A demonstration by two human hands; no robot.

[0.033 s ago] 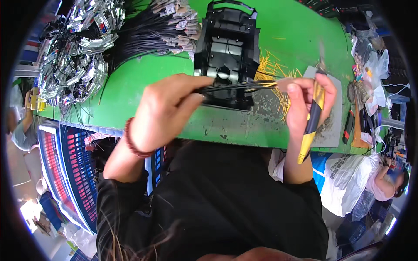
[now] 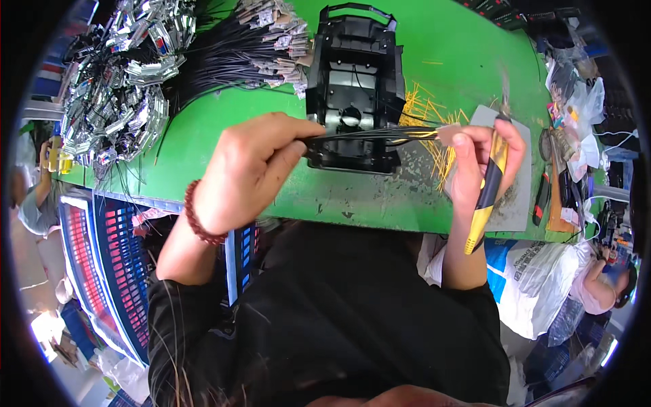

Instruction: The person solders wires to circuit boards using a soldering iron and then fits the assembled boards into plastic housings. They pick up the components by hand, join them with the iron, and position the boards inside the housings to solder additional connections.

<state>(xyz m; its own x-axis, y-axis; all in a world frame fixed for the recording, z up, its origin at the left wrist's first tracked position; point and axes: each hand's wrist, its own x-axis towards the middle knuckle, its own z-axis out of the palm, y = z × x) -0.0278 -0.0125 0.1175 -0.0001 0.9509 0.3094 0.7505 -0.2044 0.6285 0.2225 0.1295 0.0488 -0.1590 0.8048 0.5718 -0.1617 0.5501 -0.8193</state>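
My left hand point(image 2: 247, 173), a beaded bracelet at its wrist, pinches one end of a bundle of thin black wires point(image 2: 369, 135). The bundle runs level to the right, with a few yellow strands in it. At its other end a small brownish tag point(image 2: 447, 134) is between the fingers of my right hand point(image 2: 485, 163). That hand also grips a tool with a yellow-and-black handle point(image 2: 489, 180), its slim metal end pointing away from me. Behind the wires a black plastic housing point(image 2: 363, 91) lies on the green table point(image 2: 224, 136).
Many short yellow pieces point(image 2: 424, 105) are scattered right of the housing, beside a grey board point(image 2: 521, 197). Metallic parts with leads point(image 2: 146, 71) and tagged black cables point(image 2: 230, 51) pile up at the far left. Plastic bags point(image 2: 586, 122) line the right edge; people work at both sides.
My left hand has shifted slightly left, the wires with it, and the brown tag shows more plainly. The housing has moved slightly. My right hand has barely moved.
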